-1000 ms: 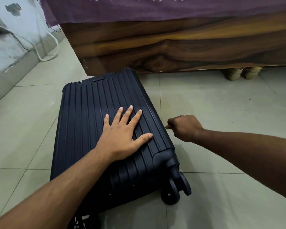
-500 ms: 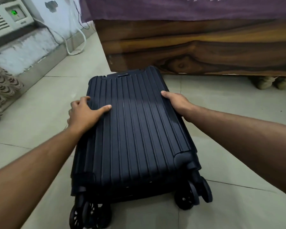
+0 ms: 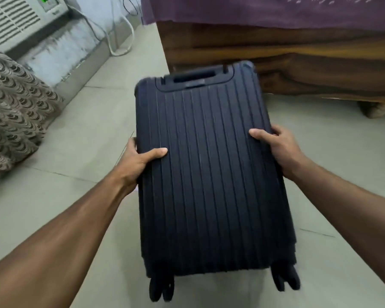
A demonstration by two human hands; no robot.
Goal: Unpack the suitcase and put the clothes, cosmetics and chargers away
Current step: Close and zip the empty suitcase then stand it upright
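The opening step is in hand: the dark navy, ribbed hard-shell suitcase is held closed and nothing has yet been unpacked. It fills the centre of the frame above the pale tiled floor, and from the blur it is judged to be mid-handling, perhaps being lifted or turned; whether the wheels touch the floor cannot be told.

The left hand is clamped on the left edge of the case, thumb laid across the ribbed face and fingers wrapped round the side. The right hand is clamped on the right edge in the same way. Each grip is therefore closed round the shell.

The next move is judged to call for the case to be laid flat and steady, its zip or latches found, and the lid swung open.

The shell is seen as rigid, with vertical ridges, a recessed carry handle at the top, and black wheels at the bottom. The wooden bed frame, draped in purple cloth, is seen in the upper right of the frame.
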